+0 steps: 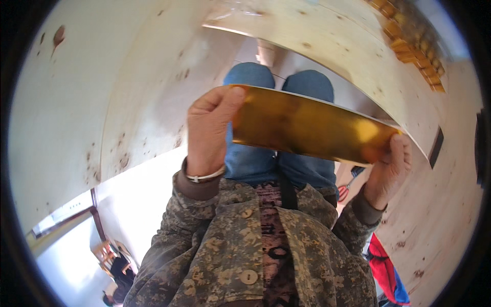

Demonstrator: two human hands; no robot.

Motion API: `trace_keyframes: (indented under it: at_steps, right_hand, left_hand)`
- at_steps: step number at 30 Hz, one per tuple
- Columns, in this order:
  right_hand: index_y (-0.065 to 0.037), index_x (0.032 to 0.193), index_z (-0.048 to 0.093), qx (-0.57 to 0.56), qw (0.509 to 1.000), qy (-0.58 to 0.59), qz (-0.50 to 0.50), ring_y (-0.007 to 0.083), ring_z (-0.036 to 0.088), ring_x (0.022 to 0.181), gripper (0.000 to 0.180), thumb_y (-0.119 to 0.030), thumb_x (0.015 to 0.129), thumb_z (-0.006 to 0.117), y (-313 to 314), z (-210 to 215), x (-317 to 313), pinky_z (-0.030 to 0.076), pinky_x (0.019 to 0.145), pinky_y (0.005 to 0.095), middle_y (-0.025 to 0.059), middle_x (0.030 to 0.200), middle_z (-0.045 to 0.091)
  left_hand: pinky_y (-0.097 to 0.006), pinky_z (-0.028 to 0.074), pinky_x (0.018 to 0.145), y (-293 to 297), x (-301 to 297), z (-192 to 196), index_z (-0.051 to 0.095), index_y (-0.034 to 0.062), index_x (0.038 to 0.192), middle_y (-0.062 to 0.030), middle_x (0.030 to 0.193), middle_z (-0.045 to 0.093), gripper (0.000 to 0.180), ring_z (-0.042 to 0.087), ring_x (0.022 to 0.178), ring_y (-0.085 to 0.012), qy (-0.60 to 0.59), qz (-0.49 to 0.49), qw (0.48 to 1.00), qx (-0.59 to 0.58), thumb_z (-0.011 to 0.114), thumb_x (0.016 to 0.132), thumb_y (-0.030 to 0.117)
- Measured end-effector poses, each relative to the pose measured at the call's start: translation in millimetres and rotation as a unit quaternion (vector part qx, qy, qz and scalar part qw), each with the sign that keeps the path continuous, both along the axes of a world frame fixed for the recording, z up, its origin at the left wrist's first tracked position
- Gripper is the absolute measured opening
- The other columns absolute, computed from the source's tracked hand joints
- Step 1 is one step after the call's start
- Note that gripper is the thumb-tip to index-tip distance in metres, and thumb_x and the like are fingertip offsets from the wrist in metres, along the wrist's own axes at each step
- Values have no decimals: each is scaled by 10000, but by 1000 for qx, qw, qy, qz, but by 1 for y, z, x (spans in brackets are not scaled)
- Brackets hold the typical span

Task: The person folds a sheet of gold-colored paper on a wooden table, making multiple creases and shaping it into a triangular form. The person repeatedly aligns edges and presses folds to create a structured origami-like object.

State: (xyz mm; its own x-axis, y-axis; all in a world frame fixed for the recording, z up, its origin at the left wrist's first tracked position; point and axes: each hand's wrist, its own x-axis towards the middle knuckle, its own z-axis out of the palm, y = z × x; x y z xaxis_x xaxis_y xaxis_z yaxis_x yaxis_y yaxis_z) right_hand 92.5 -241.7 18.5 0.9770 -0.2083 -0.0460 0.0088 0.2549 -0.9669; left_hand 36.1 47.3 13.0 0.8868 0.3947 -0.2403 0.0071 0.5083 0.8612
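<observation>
left hand (208, 134) clamped on the left end of gold sheet (307, 125) | right hand (389, 169) pinching its right end | sheet above blue knees (279, 82)

One shiny gold sheet (312, 128) is in view, held flat above the lap. Two hands grip it: one left hand (208, 134) at its left end and one right hand (389, 166) at its right end. One pale bracelet (204, 177) circles the left wrist. Two knees in blue jeans (279, 84) show beyond the sheet. One pair of red-handled scissors (347, 188) lies below the sheet's right end. Three round buttons (249, 277) show on the camouflage jacket (225, 256). One stack of small golden pieces (417, 48) runs along the wooden table's (450, 204) far right edge; its pieces are too blurred to count.
</observation>
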Motion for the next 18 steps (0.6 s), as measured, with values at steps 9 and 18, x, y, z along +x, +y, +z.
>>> trace_keyframes:
  at_steps: [9, 18]
  right_hand:
    - [-30, 975, 677, -14, 1000, -25, 4, 126, 653, 844, 104, -121, 986, 627, -15, -12, 5, 528, 769, 267, 67, 941, 702]
    - [-24, 964, 683, -65, 997, -1, -41, 121, 646, 809, 100, -114, 968, 640, -6, -9, 13, 512, 717, 251, 53, 923, 697]
  left_hand:
    - [-263, 543, 796, 0, 5, 10, 721, -7, 1056, -76, 953, 737, 207, 670, 813, -126, 32, -18, 998, 58, 667, 980, 178]
    - [-213, 476, 672, -2, 16, 9, 729, -12, 1019, -32, 849, 709, 210, 588, 700, -71, 37, -15, 997, 63, 683, 970, 187]
